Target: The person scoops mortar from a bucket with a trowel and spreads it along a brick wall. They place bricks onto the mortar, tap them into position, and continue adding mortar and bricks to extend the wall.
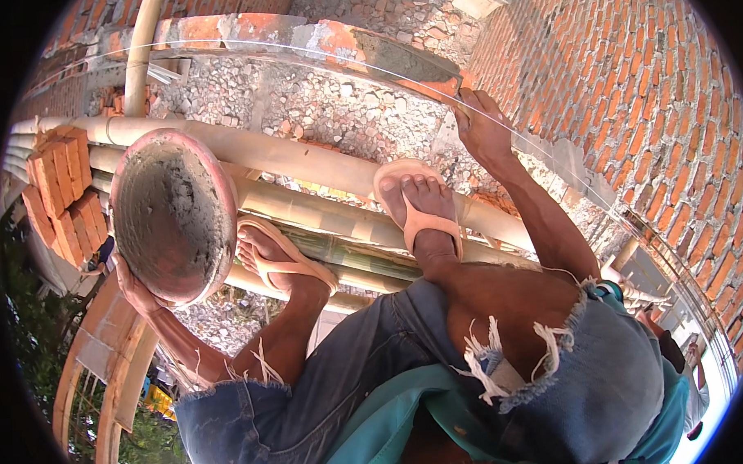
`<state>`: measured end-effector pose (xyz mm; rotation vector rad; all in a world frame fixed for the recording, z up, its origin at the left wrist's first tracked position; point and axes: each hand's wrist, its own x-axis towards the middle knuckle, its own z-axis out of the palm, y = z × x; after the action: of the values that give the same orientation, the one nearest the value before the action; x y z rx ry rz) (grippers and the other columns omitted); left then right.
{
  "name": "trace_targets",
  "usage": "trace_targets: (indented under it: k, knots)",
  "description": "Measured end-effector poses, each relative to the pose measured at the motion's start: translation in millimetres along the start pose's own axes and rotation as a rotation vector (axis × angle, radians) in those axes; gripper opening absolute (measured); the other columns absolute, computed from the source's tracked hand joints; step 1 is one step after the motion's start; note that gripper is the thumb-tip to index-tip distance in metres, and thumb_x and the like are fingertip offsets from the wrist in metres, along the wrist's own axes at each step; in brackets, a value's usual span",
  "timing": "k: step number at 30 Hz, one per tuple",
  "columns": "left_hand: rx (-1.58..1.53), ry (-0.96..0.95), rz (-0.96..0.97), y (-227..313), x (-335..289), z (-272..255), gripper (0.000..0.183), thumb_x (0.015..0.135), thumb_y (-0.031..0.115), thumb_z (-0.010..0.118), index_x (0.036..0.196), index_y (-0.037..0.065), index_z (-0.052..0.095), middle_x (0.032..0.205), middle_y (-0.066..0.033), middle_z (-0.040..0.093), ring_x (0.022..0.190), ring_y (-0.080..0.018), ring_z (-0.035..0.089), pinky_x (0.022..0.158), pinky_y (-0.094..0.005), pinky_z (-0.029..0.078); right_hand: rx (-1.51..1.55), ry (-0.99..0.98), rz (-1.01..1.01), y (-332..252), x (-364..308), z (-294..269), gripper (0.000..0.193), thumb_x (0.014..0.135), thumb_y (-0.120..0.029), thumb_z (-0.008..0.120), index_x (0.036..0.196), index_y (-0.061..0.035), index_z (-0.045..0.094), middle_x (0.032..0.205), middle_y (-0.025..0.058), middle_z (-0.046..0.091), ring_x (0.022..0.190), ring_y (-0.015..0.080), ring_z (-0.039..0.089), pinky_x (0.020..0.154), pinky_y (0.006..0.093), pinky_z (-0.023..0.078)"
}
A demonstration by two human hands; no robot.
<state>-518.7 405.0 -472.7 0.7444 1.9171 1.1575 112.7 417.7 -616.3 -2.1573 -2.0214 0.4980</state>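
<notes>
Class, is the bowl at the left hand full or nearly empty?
Nearly empty: the bowl shows no heap, only grey residue coating its inside.

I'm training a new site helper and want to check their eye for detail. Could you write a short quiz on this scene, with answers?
1. What is the left hand holding?
2. True or false: the brick stack is on the person's left.
3. Fill in the blank: the sandals stand on ______ poles.

Key:
1. A round bowl, by its edge.
2. True.
3. Bamboo.
</notes>
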Motion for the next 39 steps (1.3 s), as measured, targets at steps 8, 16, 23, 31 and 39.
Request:
trace_targets:
  k: [8,16,23,31,39]
  knots:
    - [0.02,0.005,-0.015,-8,5,-11,0.057,0.11,0.038,0.045,0.147,-0.006,0.051,0.14,-0.0212,0.061,0.125,-0.0321,0.062,0.112,-0.0405,0.044,0.365,-0.121,0.233,30,-39,-42,0.029,0.099,-0.024,0.064,0.114,0.0014,0.067,0.097,0.0171,0.068,0.091,0.0344,0.066,0.082,0.0436,0.052]
    - [0.046,0.0,-0.03,-9,12,-14,0.058,0.11,0.038,0.046,0.147,-0.006,0.052,0.14,-0.0206,0.061,0.125,-0.0313,0.061,0.112,-0.0405,0.044,0.269,-0.352,0.067,-3,-17,-66,0.036,0.104,-0.031,0.056,0.1,0.0032,0.065,0.077,0.0215,0.06,0.073,0.0368,0.061,0.072,0.0459,0.048]
    - [0.071,-0.006,-0.041,-12,15,-17,0.058,0.11,0.038,0.046,0.146,-0.006,0.052,0.141,-0.0201,0.061,0.125,-0.0306,0.061,0.112,-0.0404,0.045,0.267,-0.423,0.302,25,-53,-72,0.033,0.101,-0.027,0.058,0.092,0.0036,0.065,0.082,0.0272,0.065,0.081,0.0469,0.064,0.078,0.0525,0.05]
    - [0.077,-0.005,-0.043,-17,19,-19,0.058,0.11,0.039,0.047,0.146,-0.006,0.052,0.141,-0.0195,0.061,0.125,-0.0299,0.061,0.112,-0.0404,0.045,0.151,-0.205,0.394,41,-72,-78,0.03,0.098,-0.026,0.067,0.111,0.0008,0.063,0.096,0.0226,0.068,0.083,0.042,0.066,0.076,0.0466,0.052]
    - [0.092,-0.009,-0.039,-16,20,-18,0.058,0.11,0.04,0.048,0.146,-0.006,0.052,0.141,-0.0189,0.061,0.125,-0.0291,0.061,0.112,-0.0404,0.045,-0.088,-0.1,0.258,23,-13,-29,0.028,0.094,-0.015,0.067,0.112,0.0003,0.052,0.107,0.0247,0.063,0.097,0.0443,0.069,0.079,0.0526,0.057]
